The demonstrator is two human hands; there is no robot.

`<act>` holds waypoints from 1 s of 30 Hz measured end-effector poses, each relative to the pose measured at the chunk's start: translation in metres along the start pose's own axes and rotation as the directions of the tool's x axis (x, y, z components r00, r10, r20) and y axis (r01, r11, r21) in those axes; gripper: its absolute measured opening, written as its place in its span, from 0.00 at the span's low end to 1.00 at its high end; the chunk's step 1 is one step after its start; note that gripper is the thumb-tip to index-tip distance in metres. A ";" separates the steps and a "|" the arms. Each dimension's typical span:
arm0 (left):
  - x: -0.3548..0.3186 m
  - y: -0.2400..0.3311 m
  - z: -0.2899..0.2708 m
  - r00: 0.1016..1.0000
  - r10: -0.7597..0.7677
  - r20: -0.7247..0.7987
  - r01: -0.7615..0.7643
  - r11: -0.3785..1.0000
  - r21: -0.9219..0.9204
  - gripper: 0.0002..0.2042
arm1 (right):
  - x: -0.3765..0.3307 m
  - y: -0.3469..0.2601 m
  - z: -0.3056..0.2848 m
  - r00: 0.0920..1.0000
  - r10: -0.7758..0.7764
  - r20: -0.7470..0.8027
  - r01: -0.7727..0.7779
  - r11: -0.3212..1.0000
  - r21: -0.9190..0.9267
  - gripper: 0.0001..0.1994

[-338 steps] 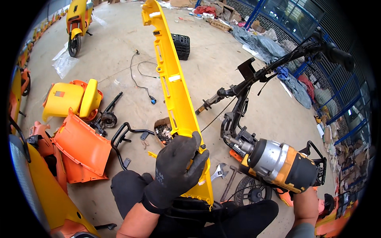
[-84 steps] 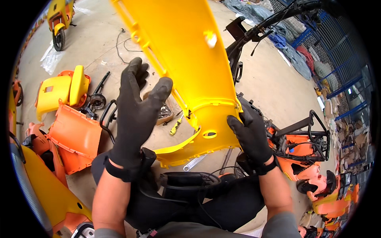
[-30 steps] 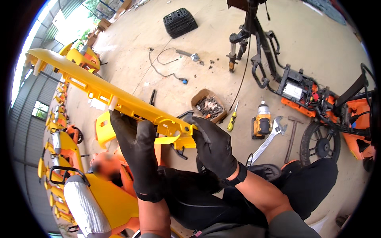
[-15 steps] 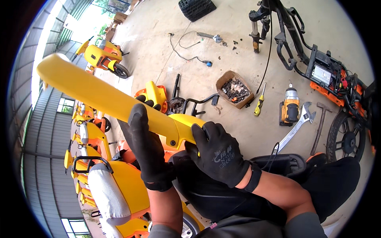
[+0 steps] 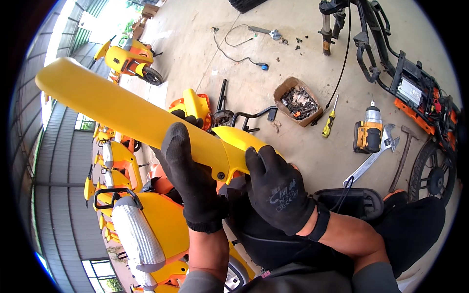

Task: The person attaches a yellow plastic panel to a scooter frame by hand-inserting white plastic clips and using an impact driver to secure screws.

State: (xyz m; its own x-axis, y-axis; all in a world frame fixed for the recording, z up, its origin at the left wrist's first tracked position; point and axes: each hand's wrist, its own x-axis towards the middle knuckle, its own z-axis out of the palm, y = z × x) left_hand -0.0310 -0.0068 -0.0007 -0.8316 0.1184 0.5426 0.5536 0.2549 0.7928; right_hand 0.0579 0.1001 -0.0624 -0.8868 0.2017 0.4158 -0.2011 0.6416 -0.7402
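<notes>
The long yellow panel [image 5: 132,115] slants left of the cardboard box [image 5: 291,117]; the left hand [image 5: 188,166] has its fingers wrapped around the middle, the right hand [image 5: 281,195] curls over the end nearer the box. The overhang could twist free should either grip loosen. Pale lettering [image 5: 287,194] marks the right glove [image 5: 273,205].

Left hand [image 5: 184,163] wrapped round yellow panel [image 5: 132,112], thumb on near edge, fingers over far edge. Right hand [image 5: 281,195] gripping panel's lower end. Both gloved black. On floor [image 5: 317,158]: box [image 5: 312,120] of small parts, screwdriver [image 5: 329,122], power drill [image 5: 369,132], wrench [image 5: 367,164], hammer [image 5: 401,158]. Scooters [image 5: 124,61] at left.
</notes>
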 end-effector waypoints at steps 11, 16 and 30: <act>0.015 0.004 0.007 0.985 -0.150 0.089 0.159 0.981 -0.110 0.22 | 0.002 0.001 0.003 0.996 -0.012 -0.085 0.008 0.999 -0.042 0.23; 0.024 0.003 0.016 0.955 -0.259 0.147 0.289 0.925 -0.247 0.24 | 0.003 -0.004 -0.003 0.998 0.050 -0.026 -0.051 0.999 -0.012 0.18; 0.042 0.004 0.047 0.958 -0.210 0.198 0.218 0.976 -0.022 0.31 | 0.014 0.021 0.001 0.997 0.072 -0.036 -0.071 0.997 0.034 0.14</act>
State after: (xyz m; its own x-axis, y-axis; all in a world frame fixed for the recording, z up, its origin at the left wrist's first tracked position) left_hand -0.0659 0.0444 0.0123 -0.9211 0.2499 0.2985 0.3597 0.2531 0.8981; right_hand 0.0412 0.1160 -0.0730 -0.8833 0.2740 0.3804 -0.1521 0.5999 -0.7855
